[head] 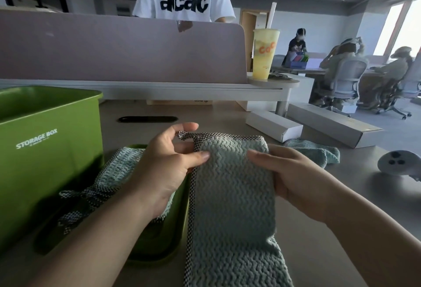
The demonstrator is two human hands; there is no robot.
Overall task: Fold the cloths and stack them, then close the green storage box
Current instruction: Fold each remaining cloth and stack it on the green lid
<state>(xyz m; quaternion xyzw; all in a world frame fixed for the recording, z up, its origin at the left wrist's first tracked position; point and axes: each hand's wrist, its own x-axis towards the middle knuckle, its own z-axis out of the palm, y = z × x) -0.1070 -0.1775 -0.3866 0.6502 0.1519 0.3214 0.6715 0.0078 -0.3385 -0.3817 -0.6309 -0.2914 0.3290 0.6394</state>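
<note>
Cloth gripped at long edges by left hand and right hand.

Open-plan office: desk divider, swivel chairs, shared desks.

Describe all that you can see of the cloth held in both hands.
The cloth is a long pale grey-green strip with a wavy weave, running toward the camera. Black-and-white checked trim lines its top and left edges, with a loop at the top left corner. The left hand pinches its left edge, the right hand its right.
</note>
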